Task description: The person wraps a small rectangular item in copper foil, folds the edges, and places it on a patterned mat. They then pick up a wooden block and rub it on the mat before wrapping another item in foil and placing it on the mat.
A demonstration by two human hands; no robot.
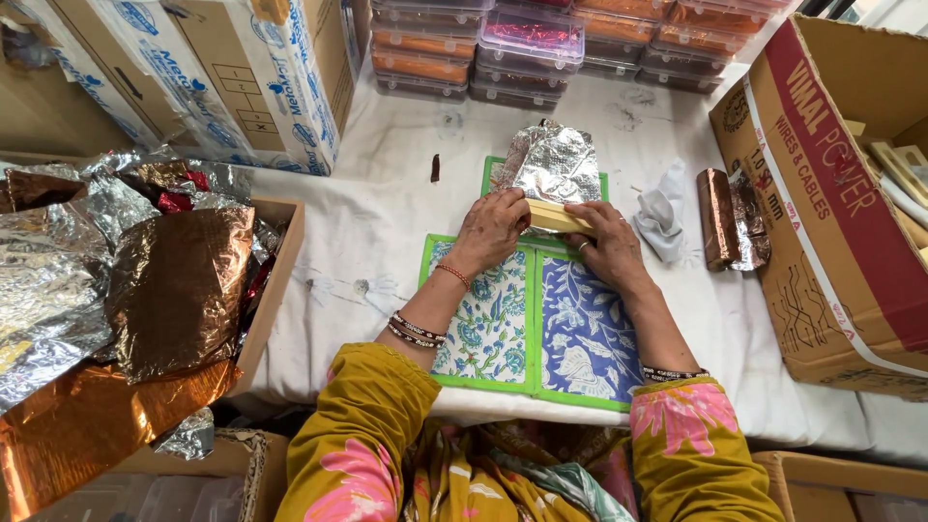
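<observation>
Now the left hand (pixel 491 229) and the right hand (pixel 607 242) are both gripping a pale yellow rectangular bar (pixel 557 217), the fingers of each hand closing around one end of it. The bar is lying across the near edge of a crinkled sheet of silver foil (pixel 553 161), which is spreading away from the person. Foil and bar are resting on quilted mats with green borders and blue flower prints (pixel 536 333), and these are lying on a worktop covered with a white cloth (pixel 367 232). Just to the right of the right hand, a crumpled white tissue (pixel 663 208) is lying, and a bar wrapped in copper-coloured foil (pixel 720 218) is sitting beyond it, next to a large brown cardboard box with a red side (pixel 822 213). At the far edge, clear plastic boxes with shiny contents (pixel 527 43) are standing in stacks. On the left, a cardboard tray (pixel 275 280) is holding loose sheets of silver and copper foil (pixel 145 280). The person is wearing mustard sleeves with pink flowers (pixel 358 435) and bangles on both wrists.
</observation>
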